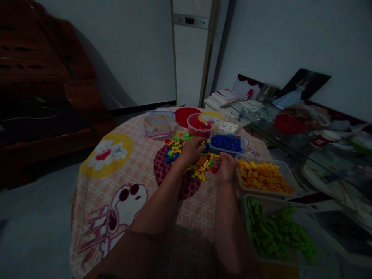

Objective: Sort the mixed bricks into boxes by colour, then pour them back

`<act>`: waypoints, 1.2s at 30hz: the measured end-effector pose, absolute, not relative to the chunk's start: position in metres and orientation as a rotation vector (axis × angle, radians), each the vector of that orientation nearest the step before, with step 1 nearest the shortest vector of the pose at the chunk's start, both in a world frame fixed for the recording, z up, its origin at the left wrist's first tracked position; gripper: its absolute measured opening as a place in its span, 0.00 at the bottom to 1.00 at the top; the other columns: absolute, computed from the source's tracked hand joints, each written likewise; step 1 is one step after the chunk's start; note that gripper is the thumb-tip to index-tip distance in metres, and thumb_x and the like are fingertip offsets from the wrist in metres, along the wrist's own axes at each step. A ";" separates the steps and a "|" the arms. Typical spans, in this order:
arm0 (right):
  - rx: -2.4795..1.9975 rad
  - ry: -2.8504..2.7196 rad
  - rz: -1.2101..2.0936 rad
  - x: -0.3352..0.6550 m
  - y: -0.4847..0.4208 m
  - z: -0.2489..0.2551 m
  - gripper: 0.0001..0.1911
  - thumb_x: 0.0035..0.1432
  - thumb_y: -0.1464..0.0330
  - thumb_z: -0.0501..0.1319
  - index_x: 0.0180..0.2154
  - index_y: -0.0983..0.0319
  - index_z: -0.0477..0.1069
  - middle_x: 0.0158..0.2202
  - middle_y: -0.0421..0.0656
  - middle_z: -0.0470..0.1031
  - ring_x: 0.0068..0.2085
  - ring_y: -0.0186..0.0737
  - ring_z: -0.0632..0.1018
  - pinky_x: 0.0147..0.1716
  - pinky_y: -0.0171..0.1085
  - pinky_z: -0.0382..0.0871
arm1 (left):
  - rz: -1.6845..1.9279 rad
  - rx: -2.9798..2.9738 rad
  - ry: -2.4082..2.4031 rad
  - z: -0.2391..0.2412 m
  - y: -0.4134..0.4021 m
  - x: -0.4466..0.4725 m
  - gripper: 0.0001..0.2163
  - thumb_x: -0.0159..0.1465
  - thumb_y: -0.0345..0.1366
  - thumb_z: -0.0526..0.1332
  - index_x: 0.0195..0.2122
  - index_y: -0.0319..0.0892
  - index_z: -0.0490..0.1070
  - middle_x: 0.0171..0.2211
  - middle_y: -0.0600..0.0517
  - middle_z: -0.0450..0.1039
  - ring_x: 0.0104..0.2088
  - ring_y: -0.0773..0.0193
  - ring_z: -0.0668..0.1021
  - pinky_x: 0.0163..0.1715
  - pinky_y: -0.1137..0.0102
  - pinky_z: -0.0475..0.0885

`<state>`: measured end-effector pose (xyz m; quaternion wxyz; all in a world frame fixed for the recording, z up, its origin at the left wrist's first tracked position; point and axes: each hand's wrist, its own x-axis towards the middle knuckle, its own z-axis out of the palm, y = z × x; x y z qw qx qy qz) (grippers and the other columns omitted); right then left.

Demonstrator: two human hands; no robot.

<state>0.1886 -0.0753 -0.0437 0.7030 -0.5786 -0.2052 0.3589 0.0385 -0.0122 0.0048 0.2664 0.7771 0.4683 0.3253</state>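
Bricks [203,162] on patterned tablecloth [200,209], pale wall [124,46] beyond

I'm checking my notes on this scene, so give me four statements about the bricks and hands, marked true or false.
1. The left hand is over the mixed bricks. True.
2. The yellow bricks lie between the blue bricks and the green bricks. True.
3. The round tub holds blue bricks. False: the round tub holds red bricks.
4. The right hand rests on the green bricks. False: the right hand is beside the mixed bricks.
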 end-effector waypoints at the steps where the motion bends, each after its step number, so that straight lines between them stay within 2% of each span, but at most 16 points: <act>1: -1.288 -0.454 0.799 0.188 -0.075 -0.043 0.08 0.49 0.64 0.64 0.31 0.62 0.71 0.16 0.34 0.71 0.15 0.31 0.70 0.15 0.28 0.59 | 0.797 2.176 1.337 0.011 -0.011 0.025 0.17 0.61 0.31 0.63 0.51 0.39 0.77 0.50 0.43 0.80 0.49 0.55 0.81 0.53 0.62 0.74; 4: -1.304 -0.447 0.795 0.187 -0.075 -0.042 0.08 0.49 0.64 0.64 0.31 0.62 0.71 0.16 0.34 0.71 0.15 0.31 0.70 0.15 0.28 0.59 | 0.608 2.226 1.542 0.024 -0.006 -0.023 0.13 0.60 0.35 0.65 0.46 0.39 0.80 0.41 0.45 0.82 0.43 0.55 0.82 0.47 0.64 0.75; 8: -1.296 -0.446 0.799 0.188 -0.075 -0.043 0.07 0.48 0.65 0.63 0.30 0.61 0.72 0.16 0.34 0.71 0.15 0.31 0.70 0.15 0.28 0.60 | 0.449 2.135 1.706 0.025 -0.002 -0.078 0.18 0.52 0.37 0.70 0.45 0.43 0.80 0.37 0.50 0.82 0.37 0.57 0.82 0.38 0.71 0.73; 11: -1.284 -0.450 0.803 0.189 -0.075 -0.046 0.06 0.48 0.66 0.63 0.31 0.61 0.71 0.16 0.34 0.71 0.15 0.31 0.70 0.14 0.28 0.59 | 0.298 2.077 1.703 0.015 0.000 -0.095 0.19 0.47 0.36 0.73 0.42 0.45 0.80 0.35 0.52 0.82 0.36 0.58 0.81 0.34 0.73 0.72; 15: -1.297 -0.466 0.802 0.190 -0.074 -0.046 0.08 0.49 0.64 0.64 0.31 0.61 0.72 0.16 0.34 0.72 0.15 0.31 0.70 0.15 0.28 0.60 | 0.258 2.058 1.706 -0.001 0.007 -0.090 0.23 0.43 0.37 0.74 0.43 0.45 0.80 0.38 0.51 0.83 0.37 0.57 0.81 0.33 0.73 0.72; 26: -1.306 -0.464 0.805 0.189 -0.073 -0.046 0.08 0.48 0.64 0.63 0.31 0.61 0.71 0.16 0.33 0.71 0.15 0.31 0.70 0.14 0.28 0.60 | 0.604 2.079 1.522 -0.011 0.015 -0.051 0.17 0.49 0.32 0.65 0.42 0.42 0.81 0.37 0.50 0.82 0.36 0.59 0.80 0.40 0.68 0.75; 32: -1.297 -0.468 0.797 0.190 -0.073 -0.048 0.09 0.46 0.63 0.64 0.30 0.61 0.72 0.16 0.33 0.71 0.15 0.31 0.70 0.14 0.28 0.60 | 0.658 2.080 1.573 -0.016 0.014 -0.040 0.12 0.55 0.37 0.65 0.40 0.42 0.82 0.36 0.49 0.83 0.37 0.59 0.80 0.40 0.68 0.74; 36: -1.286 -0.462 0.796 0.189 -0.073 -0.048 0.08 0.47 0.64 0.64 0.30 0.61 0.72 0.16 0.33 0.71 0.15 0.31 0.70 0.14 0.28 0.59 | 0.707 2.049 1.663 -0.014 0.014 -0.040 0.11 0.56 0.35 0.64 0.39 0.44 0.82 0.36 0.49 0.83 0.38 0.58 0.81 0.42 0.68 0.74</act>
